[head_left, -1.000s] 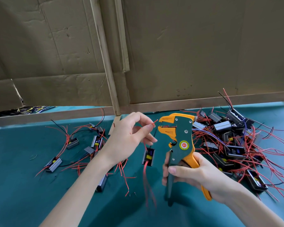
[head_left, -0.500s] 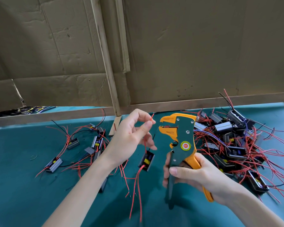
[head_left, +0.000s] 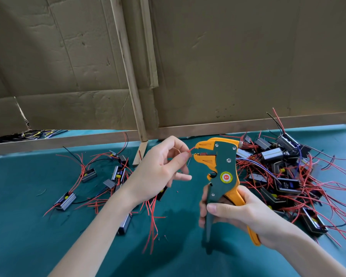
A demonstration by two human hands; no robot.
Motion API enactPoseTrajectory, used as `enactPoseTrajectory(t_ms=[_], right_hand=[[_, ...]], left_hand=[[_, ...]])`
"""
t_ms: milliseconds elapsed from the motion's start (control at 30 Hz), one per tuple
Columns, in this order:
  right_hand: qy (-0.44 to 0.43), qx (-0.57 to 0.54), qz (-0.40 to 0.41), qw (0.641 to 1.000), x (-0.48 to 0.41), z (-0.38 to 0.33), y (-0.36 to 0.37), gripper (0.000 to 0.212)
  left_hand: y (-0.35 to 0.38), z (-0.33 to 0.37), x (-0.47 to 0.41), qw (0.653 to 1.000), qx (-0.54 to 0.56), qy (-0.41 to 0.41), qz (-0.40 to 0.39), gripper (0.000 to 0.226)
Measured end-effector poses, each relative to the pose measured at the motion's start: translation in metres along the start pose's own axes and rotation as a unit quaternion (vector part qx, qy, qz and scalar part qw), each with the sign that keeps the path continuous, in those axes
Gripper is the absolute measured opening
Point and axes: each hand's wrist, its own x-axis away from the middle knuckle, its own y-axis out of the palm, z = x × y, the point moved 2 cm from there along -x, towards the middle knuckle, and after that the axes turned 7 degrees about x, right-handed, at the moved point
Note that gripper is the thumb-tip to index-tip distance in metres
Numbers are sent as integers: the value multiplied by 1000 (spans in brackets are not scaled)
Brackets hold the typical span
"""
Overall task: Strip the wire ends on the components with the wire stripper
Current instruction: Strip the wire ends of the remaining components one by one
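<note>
- The red wire (head_left: 191,150) runs out of sight behind the left hand (head_left: 158,172), which also hides most of the component (head_left: 162,193) below it.
- The right hand (head_left: 240,214) covers part of the handles of the wire stripper (head_left: 226,162).
- The far wires (head_left: 34,134) under the cardboard (head_left: 68,76) are too small to tell apart.

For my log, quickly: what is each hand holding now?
Left hand: pinches a red wire.
Right hand: grips the wire stripper.

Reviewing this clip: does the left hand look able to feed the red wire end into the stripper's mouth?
Probably yes. The left hand pinches the red wire, its tip at the open mouth of the wire stripper, nothing between; the right hand grips the handles.
</note>
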Motion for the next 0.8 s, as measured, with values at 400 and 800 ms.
enactPoseTrajectory(t_ms=[400,800], right_hand=[[-1,24,-27,999,0,0,2,45],[-7,71,-28,997,2,0,3,22]], left_hand=[[-10,6,1,994,-103,20,-8,16],[-11,16,4,989,-149,6,-12,13]])
